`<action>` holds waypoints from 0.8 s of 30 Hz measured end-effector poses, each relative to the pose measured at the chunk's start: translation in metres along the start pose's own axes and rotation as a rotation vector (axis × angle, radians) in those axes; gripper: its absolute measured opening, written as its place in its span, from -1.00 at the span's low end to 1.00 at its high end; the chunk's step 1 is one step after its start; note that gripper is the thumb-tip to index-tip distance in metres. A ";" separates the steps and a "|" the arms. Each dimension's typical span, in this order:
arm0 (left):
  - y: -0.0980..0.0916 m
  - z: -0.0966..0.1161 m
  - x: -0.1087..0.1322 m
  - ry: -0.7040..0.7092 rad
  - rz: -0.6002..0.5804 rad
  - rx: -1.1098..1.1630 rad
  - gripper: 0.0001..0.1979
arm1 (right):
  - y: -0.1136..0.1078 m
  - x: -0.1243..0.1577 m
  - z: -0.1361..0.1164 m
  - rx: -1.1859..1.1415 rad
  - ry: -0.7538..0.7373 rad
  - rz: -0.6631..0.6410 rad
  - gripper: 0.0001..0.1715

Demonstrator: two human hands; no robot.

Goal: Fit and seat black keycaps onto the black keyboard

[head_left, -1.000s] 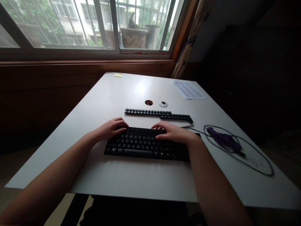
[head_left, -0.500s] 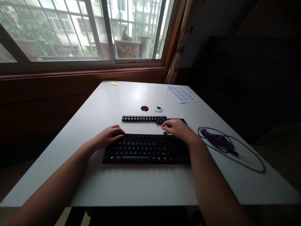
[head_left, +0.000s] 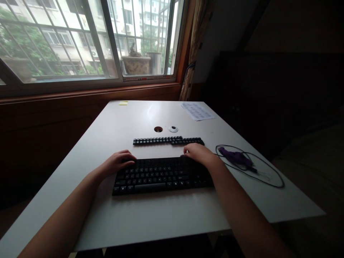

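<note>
A black keyboard [head_left: 150, 178] lies on the white table [head_left: 150, 222] in front of me. My left hand [head_left: 119, 161] holds its far left corner, the fingers along the back edge and the thumb lower down. Over its far right part is my right hand [head_left: 199, 153], with thumb and fingers pinched together at the back edge. A small dark shape shows at those fingertips, too unclear to name. Behind the keyboard stretches a row of loose black keycaps [head_left: 153, 141], close to my right hand. My right hand and forearm cover the keyboard's right end.
To the right lie a looped black cable [head_left: 279, 175] and a purple cloth-like item [head_left: 235, 156]. Beyond the keycaps are a round table hole [head_left: 158, 129] and a white ring-shaped cover [head_left: 173, 129]. Printed papers [head_left: 198, 111] and a yellow note [head_left: 123, 103] lie farther back.
My right hand has come down from just behind the keyboard to its back edge. My left hand stays at the corner. The whole view has shifted and tilted slightly.
</note>
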State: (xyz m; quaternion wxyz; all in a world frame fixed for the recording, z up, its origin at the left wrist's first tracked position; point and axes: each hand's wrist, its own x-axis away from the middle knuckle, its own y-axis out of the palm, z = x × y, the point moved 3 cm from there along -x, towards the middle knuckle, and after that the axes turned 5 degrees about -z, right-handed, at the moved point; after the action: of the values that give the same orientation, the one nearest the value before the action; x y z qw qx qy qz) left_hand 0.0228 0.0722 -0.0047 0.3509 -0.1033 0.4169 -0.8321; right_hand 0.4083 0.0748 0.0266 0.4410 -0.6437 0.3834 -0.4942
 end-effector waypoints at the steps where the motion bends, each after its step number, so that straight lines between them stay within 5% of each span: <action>1: 0.000 0.000 0.000 -0.007 0.000 0.007 -0.72 | 0.000 -0.001 0.000 0.011 -0.018 -0.009 -0.82; 14: -0.005 -0.008 0.001 -0.047 0.001 0.084 -0.73 | 0.002 -0.007 0.000 0.119 -0.259 -0.087 -0.83; 24: -0.006 -0.012 0.002 -0.036 0.012 0.108 -0.74 | -0.019 0.024 -0.013 -0.053 -0.417 0.102 -0.85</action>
State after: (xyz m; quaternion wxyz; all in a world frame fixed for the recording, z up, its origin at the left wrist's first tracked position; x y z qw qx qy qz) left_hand 0.0126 0.0810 -0.0077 0.3684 -0.0966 0.3654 -0.8494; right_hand 0.4022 0.0564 0.0527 0.5181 -0.7231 0.3288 -0.3172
